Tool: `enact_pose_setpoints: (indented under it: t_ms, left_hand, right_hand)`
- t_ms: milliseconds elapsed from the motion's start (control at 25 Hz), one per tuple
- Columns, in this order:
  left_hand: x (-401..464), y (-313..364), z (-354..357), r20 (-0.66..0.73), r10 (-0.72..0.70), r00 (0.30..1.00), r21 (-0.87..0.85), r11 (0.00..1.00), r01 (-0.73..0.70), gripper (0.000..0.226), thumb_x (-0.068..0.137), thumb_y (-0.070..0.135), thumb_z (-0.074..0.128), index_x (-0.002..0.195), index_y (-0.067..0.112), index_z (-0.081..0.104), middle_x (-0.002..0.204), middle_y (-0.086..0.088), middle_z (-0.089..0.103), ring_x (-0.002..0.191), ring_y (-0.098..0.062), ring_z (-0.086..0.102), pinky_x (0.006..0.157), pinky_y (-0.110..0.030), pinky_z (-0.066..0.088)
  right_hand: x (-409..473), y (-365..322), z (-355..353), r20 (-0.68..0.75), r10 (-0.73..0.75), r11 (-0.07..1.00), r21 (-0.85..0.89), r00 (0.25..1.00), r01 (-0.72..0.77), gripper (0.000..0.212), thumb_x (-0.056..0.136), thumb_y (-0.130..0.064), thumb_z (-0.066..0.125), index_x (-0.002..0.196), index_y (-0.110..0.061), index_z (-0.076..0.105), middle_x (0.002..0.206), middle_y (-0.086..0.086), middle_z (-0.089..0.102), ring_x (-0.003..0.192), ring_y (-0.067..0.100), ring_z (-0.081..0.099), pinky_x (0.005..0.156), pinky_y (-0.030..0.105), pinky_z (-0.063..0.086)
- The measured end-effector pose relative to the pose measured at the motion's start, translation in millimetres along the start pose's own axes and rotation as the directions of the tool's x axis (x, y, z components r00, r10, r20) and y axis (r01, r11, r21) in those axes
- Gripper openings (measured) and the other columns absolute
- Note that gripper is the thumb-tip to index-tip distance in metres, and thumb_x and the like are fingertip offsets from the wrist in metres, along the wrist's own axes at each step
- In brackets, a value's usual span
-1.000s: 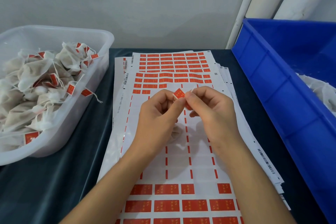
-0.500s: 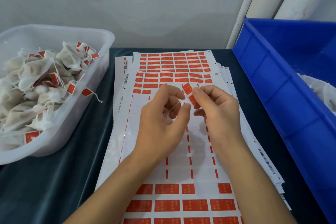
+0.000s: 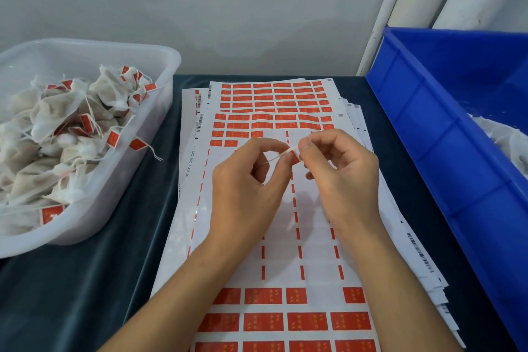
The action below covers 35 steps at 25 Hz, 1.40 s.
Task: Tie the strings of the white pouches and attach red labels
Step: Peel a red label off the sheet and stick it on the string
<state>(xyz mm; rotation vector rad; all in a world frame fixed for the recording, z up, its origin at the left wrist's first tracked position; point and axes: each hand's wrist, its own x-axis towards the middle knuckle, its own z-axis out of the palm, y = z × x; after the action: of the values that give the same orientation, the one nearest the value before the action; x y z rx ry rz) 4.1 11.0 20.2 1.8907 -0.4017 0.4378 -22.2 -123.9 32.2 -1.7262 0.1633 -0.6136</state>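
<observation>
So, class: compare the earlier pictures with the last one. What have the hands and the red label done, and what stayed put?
The red label, earlier open and sticking up above the fingertips, now sits low between both thumbs, folded around the white string. The left hand and right hand keep pinching it, pressed closer together. The label sheets, clear tub of finished pouches and blue bin have not moved.

The bench [image 3: 94,280] wears a dark blue-grey cloth, and on it lie white label sheets [image 3: 285,251] patterned with rows of red labels [image 3: 263,321] bearing small gold marks. At left a translucent white tub [image 3: 160,71] holds off-white pouches [image 3: 57,111] tagged red; at right stands a bright blue bin [image 3: 445,128].
</observation>
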Motion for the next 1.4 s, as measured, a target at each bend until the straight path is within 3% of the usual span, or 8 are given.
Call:
enact_pose_setpoints:
  t_ms: [160, 320, 440, 560, 800, 1400]
  left_hand:
    - [5, 0, -3, 0.102, -0.112, 0.989, -0.116, 0.986, 0.124, 0.002, 0.094, 0.038, 0.075, 0.094, 0.036, 0.074, 0.062, -0.003, 0.056, 0.057, -0.018, 0.050, 0.056, -0.028, 0.050]
    - [11, 5, -8, 0.264, -0.268, 0.927, -0.257, 0.906, 0.335, 0.008, 0.093, 0.034, 0.074, 0.088, 0.035, 0.080, 0.068, -0.012, 0.062, 0.062, -0.036, 0.057, 0.051, -0.045, 0.058]
    - [14, 2, -12, 0.342, -0.357, 0.869, -0.269, 0.849, 0.454, 0.013, 0.094, 0.034, 0.072, 0.086, 0.031, 0.081, 0.060, 0.005, 0.062, 0.057, -0.020, 0.056, 0.052, -0.039, 0.057]
    - [17, -2, -13, 0.389, -0.407, 0.827, -0.273, 0.806, 0.525, 0.014, 0.095, 0.032, 0.071, 0.087, 0.026, 0.082, 0.057, 0.004, 0.056, 0.053, -0.013, 0.051, 0.058, -0.035, 0.051]
    - [17, -5, -12, 0.418, -0.420, 0.805, -0.277, 0.785, 0.554, 0.014, 0.095, 0.030, 0.072, 0.088, 0.024, 0.082, 0.056, 0.004, 0.053, 0.050, -0.011, 0.048, 0.063, -0.036, 0.051]
    - [17, -4, -9, 0.390, -0.432, 0.813, -0.271, 0.790, 0.550, 0.014, 0.095, 0.024, 0.073, 0.084, 0.023, 0.082, 0.056, 0.005, 0.058, 0.051, -0.010, 0.047, 0.059, -0.033, 0.049]
  right_hand:
    - [2, 1, -4, 0.028, 0.008, 1.000, 0.005, 1.000, -0.008, 0.003, 0.096, -0.028, 0.070, 0.095, -0.028, 0.073, 0.095, -0.017, 0.074, 0.100, 0.006, 0.069, 0.077, 0.029, 0.063]
    - [6, 2, -8, 0.087, 0.072, 0.997, 0.006, 0.994, -0.073, 0.005, 0.097, -0.029, 0.070, 0.095, -0.026, 0.073, 0.096, -0.013, 0.075, 0.100, 0.011, 0.070, 0.084, 0.038, 0.063]
    - [7, 2, -8, 0.127, 0.099, 0.994, 0.036, 0.987, -0.104, 0.006, 0.097, -0.028, 0.069, 0.095, -0.025, 0.073, 0.089, -0.012, 0.075, 0.090, 0.010, 0.074, 0.076, 0.025, 0.062]
    - [8, 2, -8, 0.140, 0.111, 0.992, 0.040, 0.984, -0.117, 0.006, 0.098, -0.028, 0.069, 0.096, -0.023, 0.073, 0.085, -0.011, 0.075, 0.084, 0.010, 0.074, 0.071, 0.018, 0.059]
    - [6, 2, -11, 0.137, 0.129, 0.990, 0.040, 0.982, -0.136, 0.006, 0.098, -0.027, 0.069, 0.095, -0.023, 0.073, 0.084, -0.010, 0.075, 0.083, 0.011, 0.074, 0.070, 0.018, 0.059]
    - [8, 1, -9, 0.125, 0.158, 0.986, 0.027, 0.979, -0.163, 0.005, 0.097, -0.024, 0.069, 0.097, -0.021, 0.074, 0.084, -0.009, 0.075, 0.082, 0.012, 0.075, 0.071, 0.025, 0.062]
